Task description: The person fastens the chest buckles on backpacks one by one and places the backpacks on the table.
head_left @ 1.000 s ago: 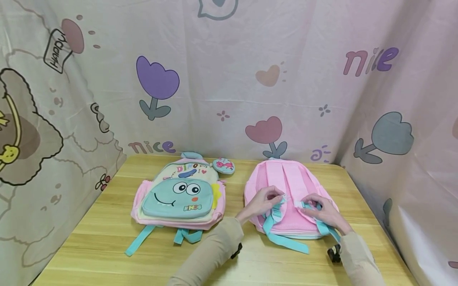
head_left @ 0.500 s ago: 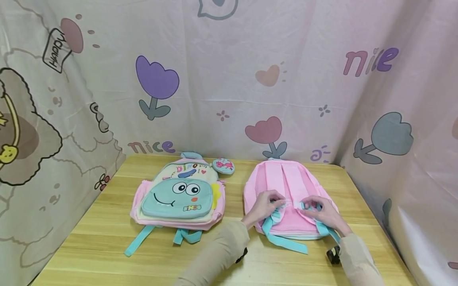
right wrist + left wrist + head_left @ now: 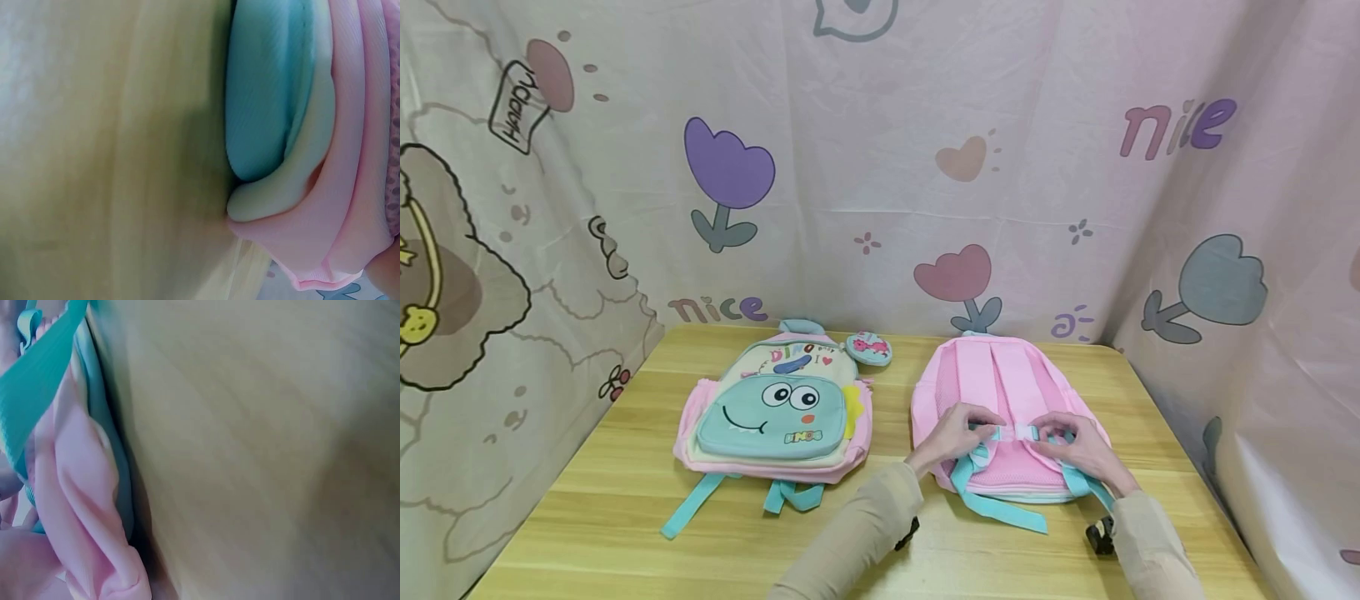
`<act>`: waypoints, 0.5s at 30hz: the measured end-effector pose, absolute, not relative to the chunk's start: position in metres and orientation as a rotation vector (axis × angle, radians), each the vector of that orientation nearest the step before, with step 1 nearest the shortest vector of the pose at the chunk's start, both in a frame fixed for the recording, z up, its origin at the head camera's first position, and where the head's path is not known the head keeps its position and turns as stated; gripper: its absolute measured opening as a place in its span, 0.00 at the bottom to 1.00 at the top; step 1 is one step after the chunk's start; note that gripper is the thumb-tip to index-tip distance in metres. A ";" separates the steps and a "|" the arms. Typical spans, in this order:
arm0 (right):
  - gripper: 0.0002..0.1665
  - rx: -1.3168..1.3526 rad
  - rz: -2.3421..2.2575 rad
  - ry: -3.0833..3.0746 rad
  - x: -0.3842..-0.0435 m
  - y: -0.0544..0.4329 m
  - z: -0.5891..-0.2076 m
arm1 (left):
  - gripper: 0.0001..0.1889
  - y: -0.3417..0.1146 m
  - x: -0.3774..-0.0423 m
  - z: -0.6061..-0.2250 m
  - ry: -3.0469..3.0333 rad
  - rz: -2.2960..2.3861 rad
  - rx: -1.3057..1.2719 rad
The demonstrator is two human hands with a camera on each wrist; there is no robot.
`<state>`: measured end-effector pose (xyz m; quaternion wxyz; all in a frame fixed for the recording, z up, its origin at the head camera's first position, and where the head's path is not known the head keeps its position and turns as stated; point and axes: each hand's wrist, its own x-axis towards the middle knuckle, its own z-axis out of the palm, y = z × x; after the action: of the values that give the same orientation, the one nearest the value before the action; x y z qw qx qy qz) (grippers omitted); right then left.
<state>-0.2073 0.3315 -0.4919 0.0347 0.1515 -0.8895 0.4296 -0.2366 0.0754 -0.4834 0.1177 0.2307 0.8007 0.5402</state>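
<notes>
A pink backpack (image 3: pixel 966 362) lies back side up on the right half of the table, with two pink shoulder straps and turquoise webbing (image 3: pixel 1007 511). Over its lower middle, the left hand (image 3: pixel 955 432) pinches a short turquoise strap by its end. Facing it, the right hand (image 3: pixel 1081 446) pinches a matching strap. Between the fingertips is a whitish buckle (image 3: pixel 1022 432), its two parts lined up close together; whether they are joined I cannot tell. The left wrist view shows the bag's pink side (image 3: pixel 81 487) and webbing, the right wrist view its turquoise and pink layers (image 3: pixel 269 87).
To the left lies a second backpack (image 3: pixel 771 417), dinosaur face up, with a round tag (image 3: pixel 869 347) at its top and turquoise straps (image 3: pixel 692 504) toward the front. A printed curtain (image 3: pixel 880 167) hangs behind the wooden table (image 3: pixel 625 517) and along both sides.
The left hand has shifted slightly right and down, bringing its strap end level with the other. The buckle parts are now closer together. The right hand has barely moved.
</notes>
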 end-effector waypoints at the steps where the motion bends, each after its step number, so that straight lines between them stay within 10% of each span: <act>1: 0.11 0.477 1.327 -2.729 -0.207 0.332 -0.492 | 0.10 0.075 -0.237 -0.483 2.337 1.570 0.673; 15: 0.11 0.481 1.317 -2.745 -0.207 0.331 -0.491 | 0.05 0.075 -0.236 -0.484 2.249 1.725 0.583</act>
<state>-0.2069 0.3310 -0.4910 0.0296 0.1558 -0.8902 0.4272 -0.2359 0.0754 -0.4843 0.1238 0.1999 0.7712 0.5916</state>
